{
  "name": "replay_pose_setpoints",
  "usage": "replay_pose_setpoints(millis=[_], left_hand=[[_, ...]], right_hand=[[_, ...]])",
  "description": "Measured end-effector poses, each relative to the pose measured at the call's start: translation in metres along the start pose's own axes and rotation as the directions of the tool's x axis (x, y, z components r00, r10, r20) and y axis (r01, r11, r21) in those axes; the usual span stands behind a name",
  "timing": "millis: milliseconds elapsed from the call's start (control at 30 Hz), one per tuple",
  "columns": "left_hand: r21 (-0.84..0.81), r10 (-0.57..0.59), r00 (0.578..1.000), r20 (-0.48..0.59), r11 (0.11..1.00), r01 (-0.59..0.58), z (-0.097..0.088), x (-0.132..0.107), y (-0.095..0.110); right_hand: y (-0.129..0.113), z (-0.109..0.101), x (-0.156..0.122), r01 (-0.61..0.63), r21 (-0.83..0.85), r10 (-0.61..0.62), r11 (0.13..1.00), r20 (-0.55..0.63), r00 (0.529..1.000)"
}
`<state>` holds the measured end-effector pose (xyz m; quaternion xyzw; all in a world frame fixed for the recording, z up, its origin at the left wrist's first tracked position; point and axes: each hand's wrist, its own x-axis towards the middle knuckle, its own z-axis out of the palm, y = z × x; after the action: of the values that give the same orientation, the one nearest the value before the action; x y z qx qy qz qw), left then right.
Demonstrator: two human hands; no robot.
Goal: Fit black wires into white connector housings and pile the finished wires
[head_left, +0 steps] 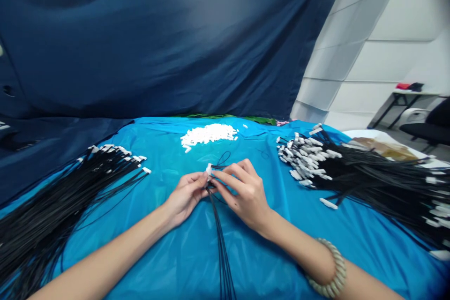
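The left hand (185, 198) pinches a white connector (209, 167), black wires (220, 243) trailing below; the right hand (246, 192) meets it, hold unclear. Beyond the grip lie loose white pieces (210, 134); left, a cable bundle (63, 197); right, another bundle (379, 178).

One camera sits on the person's head, and from here I can see it looks forward and down over the blue-covered tabletop (165, 262). It is close to the work: the forearms (116, 255) run in from the lower edge, and left hand (188, 194) and right hand (244, 192) meet mid-view. Ahead it faces a dark blue curtain (158, 47); far right, it catches a black chair (436, 124).
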<state>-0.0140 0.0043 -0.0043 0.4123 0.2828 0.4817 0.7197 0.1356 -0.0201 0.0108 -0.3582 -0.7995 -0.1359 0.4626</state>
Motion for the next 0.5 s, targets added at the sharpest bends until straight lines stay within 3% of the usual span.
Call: replay_pose_setpoints(millis=[100,233,300,500], left_hand=[[-0.01,0.008,0.999,-0.042,1.0,-0.008,-0.0023,0.0017,0.0025],[-0.005,0.008,0.998,-0.057,1.0,-0.009,-0.0041,0.0027,0.0047],[-0.011,0.009,0.998,-0.06,1.0,-0.009,-0.0039,0.0028,0.005],[-0.006,0.002,0.998,-0.055,1.0,-0.002,-0.002,0.0021,0.0058]], right_hand=[[-0.0001,-0.0068,0.0028,0.168,-0.052,-0.168,0.984,0.017,0.986],[0.0016,-0.0099,0.0037,0.48,-0.078,-0.462,0.874,0.172,0.87],[0.0023,-0.0094,0.0036,0.535,-0.088,-0.509,0.84,0.214,0.834],[0.0055,-0.0066,0.003,0.564,-0.069,-0.535,0.823,0.24,0.81]])
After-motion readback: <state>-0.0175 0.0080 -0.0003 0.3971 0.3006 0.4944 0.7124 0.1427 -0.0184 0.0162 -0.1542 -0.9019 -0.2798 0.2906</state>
